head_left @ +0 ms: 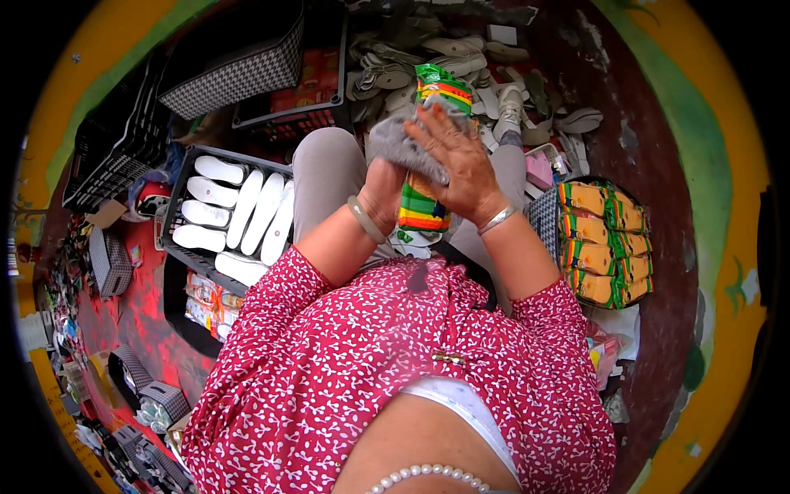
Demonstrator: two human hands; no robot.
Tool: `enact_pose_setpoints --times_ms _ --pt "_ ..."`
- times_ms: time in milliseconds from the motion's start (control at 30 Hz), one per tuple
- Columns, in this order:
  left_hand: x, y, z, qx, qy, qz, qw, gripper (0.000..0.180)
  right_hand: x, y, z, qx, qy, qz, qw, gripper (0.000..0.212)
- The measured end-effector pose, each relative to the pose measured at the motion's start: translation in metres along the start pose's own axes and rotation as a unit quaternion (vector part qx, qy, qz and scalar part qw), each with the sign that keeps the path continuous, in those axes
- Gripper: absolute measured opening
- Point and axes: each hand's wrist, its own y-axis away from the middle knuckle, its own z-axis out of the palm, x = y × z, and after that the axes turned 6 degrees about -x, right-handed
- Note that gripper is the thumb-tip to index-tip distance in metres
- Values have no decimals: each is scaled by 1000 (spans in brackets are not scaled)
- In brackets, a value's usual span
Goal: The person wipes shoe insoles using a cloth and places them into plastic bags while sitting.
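Note:
In front of my lap is a long package [424, 212], green, yellow and red with an orange middle. A grey cloth [401, 148] lies across its middle. My left hand [383, 191] is closed on the cloth from the left, its fingers mostly hidden under the fabric. Lying over the cloth and package from the right, my right hand [462, 160] has its fingers stretched out and slightly apart. What supports the package from underneath is hidden by my hands.
On the left a black crate [183, 243] holds several white shoe insoles [244, 210]. To the right, a checked basket [543, 218] contains several orange-and-green packages [588, 226]. Loose shoes and soles [448, 53] are piled ahead, below a checked bin [239, 82] and a red-filled crate [333, 103].

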Motion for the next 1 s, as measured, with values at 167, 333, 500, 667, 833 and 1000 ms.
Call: enact_pose_setpoints --times_ms 167,333,500,667,833,1000 --pt "-6 -2 8 66 -172 26 982 54 15 -7 7 74 -20 79 994 59" --pt "23 -1 5 61 -227 -2 972 71 -55 26 6 -86 -24 -62 994 57" --pt "1 6 7 13 -60 -3 998 58 -23 4 -8 -37 -13 -38 999 52" --pt "-16 4 21 133 -241 16 961 45 32 -20 -13 59 -37 95 993 57" --pt "17 2 -2 11 -138 36 990 52 -37 12 3 -23 -91 -7 996 58" --pt "16 3 12 110 -152 36 982 58 -45 19 4 -81 -30 -78 993 55"
